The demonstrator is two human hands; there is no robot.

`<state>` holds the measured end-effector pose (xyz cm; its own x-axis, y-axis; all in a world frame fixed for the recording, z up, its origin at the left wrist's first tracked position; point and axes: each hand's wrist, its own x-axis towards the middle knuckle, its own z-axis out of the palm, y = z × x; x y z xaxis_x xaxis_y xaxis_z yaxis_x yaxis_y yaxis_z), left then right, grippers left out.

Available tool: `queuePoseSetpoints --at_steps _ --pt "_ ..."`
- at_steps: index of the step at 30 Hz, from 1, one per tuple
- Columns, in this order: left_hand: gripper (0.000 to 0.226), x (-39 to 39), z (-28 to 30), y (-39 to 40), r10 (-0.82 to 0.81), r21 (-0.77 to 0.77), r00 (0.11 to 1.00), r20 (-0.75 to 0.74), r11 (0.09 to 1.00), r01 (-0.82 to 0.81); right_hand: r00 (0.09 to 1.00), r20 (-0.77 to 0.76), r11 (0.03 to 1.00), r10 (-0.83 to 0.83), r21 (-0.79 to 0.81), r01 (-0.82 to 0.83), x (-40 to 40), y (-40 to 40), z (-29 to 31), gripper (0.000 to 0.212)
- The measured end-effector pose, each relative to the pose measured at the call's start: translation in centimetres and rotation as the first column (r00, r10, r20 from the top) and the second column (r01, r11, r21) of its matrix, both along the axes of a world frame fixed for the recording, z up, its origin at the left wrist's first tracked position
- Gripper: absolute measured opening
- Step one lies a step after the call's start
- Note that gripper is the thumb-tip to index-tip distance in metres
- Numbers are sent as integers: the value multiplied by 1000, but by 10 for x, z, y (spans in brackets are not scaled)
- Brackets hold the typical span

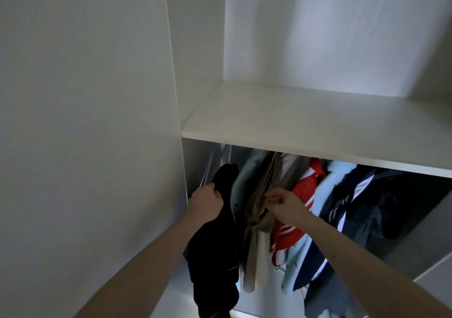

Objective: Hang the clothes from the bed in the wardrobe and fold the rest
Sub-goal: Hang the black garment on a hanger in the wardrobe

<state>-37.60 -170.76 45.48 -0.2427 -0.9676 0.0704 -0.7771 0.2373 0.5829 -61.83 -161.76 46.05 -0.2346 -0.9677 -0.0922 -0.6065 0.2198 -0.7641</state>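
- The left hand (205, 201) is gripping the dark garment (215, 244), hanging at the wardrobe's (305, 131) left end under the shelf.
- The right hand (285, 204) is pinching the khaki garment (255, 210) hanging beside it.
- Red (303, 185), pale blue (325, 190) and navy clothes (362, 210) are hanging rightward.

— What hangs where in the wardrobe (203, 55)?
— A row of garments (325, 207) hangs under the shelf (305, 122), running left to right.
— And the hands?
— The left hand (205, 201) holds the leftmost garment (215, 244), just beside the side panel. The right hand (285, 204) is in front of the next garments, touching one.
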Motion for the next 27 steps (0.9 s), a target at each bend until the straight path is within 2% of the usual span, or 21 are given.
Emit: queuePoseSetpoints --at_steps 5,11,15,19,22,27 --pt "22 0 -1 -14 -62 14 998 -7 998 62 979 -192 997 72 -13 -76 5 -18 -1 37" --pt "23 11 -6 -18 -82 25 995 -64 996 84 891 -399 975 218 41 -220 36 -66 -7 59" --pt "19 21 -6 -14 -67 15 994 -88 998 68 780 -514 934 356 185 -305 56 -97 -18 71" --pt "18 33 -6 -10 -25 -11 997 -79 1000 25 675 -583 890 452 348 -296 59 -116 -25 80" --pt "20 40 -4 -6 -17 -16 997 -80 1000 16 579 -640 858 505 442 -260 56 -120 -28 75" --pt "19 40 1 -4 -15 -39 998 -59 999 13 546 -639 825 542 526 -204 40 -112 -37 51"
